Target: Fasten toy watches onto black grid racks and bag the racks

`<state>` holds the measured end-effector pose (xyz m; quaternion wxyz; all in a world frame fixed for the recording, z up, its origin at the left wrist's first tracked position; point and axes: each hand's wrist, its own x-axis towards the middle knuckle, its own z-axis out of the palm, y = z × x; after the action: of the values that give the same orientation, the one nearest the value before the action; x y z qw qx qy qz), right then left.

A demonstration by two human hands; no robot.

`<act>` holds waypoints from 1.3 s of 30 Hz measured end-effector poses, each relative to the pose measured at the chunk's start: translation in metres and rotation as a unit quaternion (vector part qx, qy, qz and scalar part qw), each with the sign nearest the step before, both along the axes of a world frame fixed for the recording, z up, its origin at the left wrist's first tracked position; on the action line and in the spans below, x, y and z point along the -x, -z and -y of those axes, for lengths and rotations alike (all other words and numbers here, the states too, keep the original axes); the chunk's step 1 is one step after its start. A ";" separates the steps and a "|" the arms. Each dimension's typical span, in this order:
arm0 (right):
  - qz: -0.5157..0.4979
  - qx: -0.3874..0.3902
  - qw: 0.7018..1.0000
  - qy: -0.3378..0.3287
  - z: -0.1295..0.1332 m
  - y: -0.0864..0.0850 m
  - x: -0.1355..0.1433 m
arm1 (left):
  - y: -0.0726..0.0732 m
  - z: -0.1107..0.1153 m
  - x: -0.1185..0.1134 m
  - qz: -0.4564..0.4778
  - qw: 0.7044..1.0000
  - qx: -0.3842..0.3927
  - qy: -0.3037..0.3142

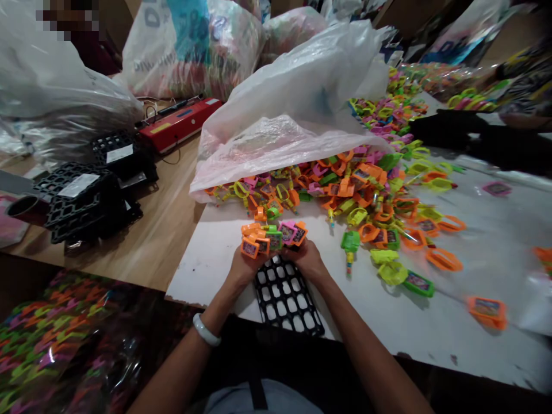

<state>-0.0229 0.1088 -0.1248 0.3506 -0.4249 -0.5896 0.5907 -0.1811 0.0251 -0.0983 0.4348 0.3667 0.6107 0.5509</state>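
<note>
Nearest the camera is the grey cloth (pixel 280 399) at my waist, with my bare forearms stretching forward past it; a smooth pale bangle (pixel 206 330) circles my left wrist. My left hand (pixel 249 261) and right hand (pixel 307 259) meet over the far end of a flat black plastic lattice tray (pixel 319 328), which lies at the near edge of the bench (pixel 175 190), perhaps put there to sit squarely within reach. Between my hands is a tight cluster of orange, green and pink watch-shaped plastic pieces (pixel 275 237), their printed faces turned towards me, probably so that I can see them together.

My left fingers are curled round the orange ones, and my right fingers close on the pink and orange ones at the right; the fingertips are mostly hidden beneath, so I cannot tell exactly how far apart they are.

Beyond, a heap of loose bright plastic watches (pixel 351 181) spreads far and right from under a translucent white plastic bag (pixel 297 98), its mouth seemingly left open for easy access. Left are stacked black lattice trays (pixel 71 204) and a long red box-shaped device (pixel 183 126). Far right is another person's patterned sleeve (pixel 528 83).
</note>
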 end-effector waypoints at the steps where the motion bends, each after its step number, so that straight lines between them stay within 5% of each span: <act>1: 0.003 -0.002 1.000 0.007 0.001 0.002 0.000 | -0.001 0.000 -0.001 0.001 1.000 -0.002 -0.001; 10: -0.021 -0.002 1.000 -0.011 0.006 -0.001 -0.007 | 0.010 0.001 0.003 -0.004 1.000 0.002 -0.010; 19: 0.011 -0.028 1.000 0.002 0.007 0.021 -0.012 | 0.014 -0.004 0.010 -0.039 0.999 0.026 0.021; 26: 0.049 -0.087 0.994 -0.050 0.004 0.008 -0.023 | 0.013 0.000 0.014 -0.117 0.992 0.010 0.038; 30: 0.106 -0.170 0.980 -0.006 0.006 0.007 -0.035 | 0.013 0.013 0.020 -0.175 0.984 -0.014 0.036; 39: 0.137 -0.286 0.947 -0.057 0.004 0.002 -0.035 | 0.027 0.013 0.020 -0.267 0.964 -0.023 -0.003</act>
<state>0.0118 0.1053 -0.1272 0.3394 -0.3494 -0.7992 0.3521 -0.2011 0.0125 -0.1257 0.2462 0.5082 0.6930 0.4482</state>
